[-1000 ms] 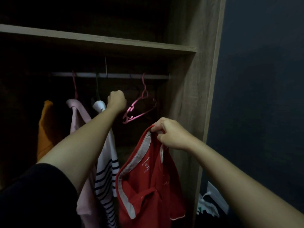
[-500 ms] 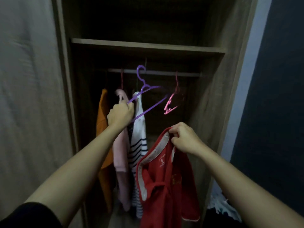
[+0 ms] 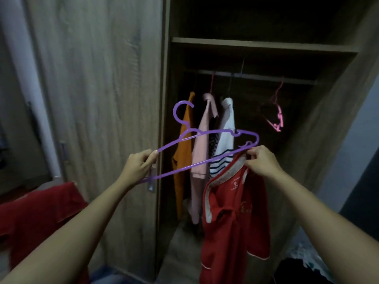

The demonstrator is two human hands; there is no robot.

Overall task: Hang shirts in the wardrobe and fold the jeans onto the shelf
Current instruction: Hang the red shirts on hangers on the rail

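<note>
The left hand (image 3: pixel 141 165) grips one end of a purple plastic hanger (image 3: pixel 205 144). The right hand (image 3: pixel 260 160) pinches the collar of a red shirt with pale trim (image 3: pixel 231 212) at the other end, both below the wardrobe's metal rail (image 3: pixel 252 75). The rail carries three garments: an orange shirt (image 3: pixel 182 156), a pink shirt (image 3: pixel 202 148) and a white striped shirt (image 3: pixel 225 144) — plus one empty pink hanger (image 3: pixel 276 117). Another red garment (image 3: pixel 37 212) lies far below-left.

The only print I can find sits right of centre in the frame: small white lettering with a circled mark (image 3: pixel 235 183) inside the neck of the red shirt (image 3: pixel 231 232), too small and blurred for me to read. A yellowish emblem (image 3: pixel 245 210) on its chest, just below, is equally illegible from here.
</note>
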